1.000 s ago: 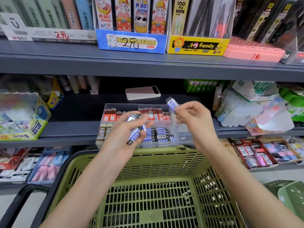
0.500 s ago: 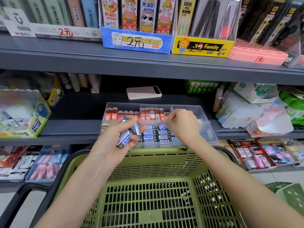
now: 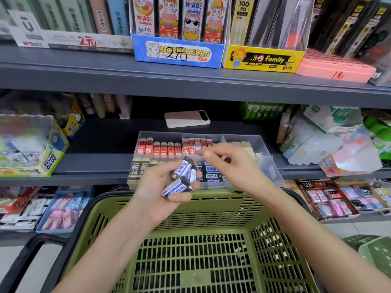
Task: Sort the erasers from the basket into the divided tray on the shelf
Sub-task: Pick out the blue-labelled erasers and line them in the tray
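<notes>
My left hand point(image 3: 157, 188) grips a small bunch of blue-and-white erasers point(image 3: 182, 178) above the far rim of the green basket point(image 3: 190, 261). My right hand point(image 3: 230, 166) hovers beside them, fingers loosely curled and holding nothing, its fingertips close to the top eraser. Behind both hands the clear divided tray point(image 3: 264, 153) sits on the shelf. It holds red erasers at the back, brown 2B ones at the front left, blue ones in the front middle and cream ones at the right.
A pink-and-white phone point(image 3: 187, 118) lies on the shelf behind the tray. A glue box point(image 3: 31, 144) stands at the left, plastic-wrapped packs point(image 3: 330, 142) at the right. An upper shelf point(image 3: 190, 81) with display boxes overhangs. Lower trays of erasers flank the basket.
My right hand carried one blue eraser down into the tray's front middle compartment, let go of it, and has come back empty toward the bunch in my left hand.
</notes>
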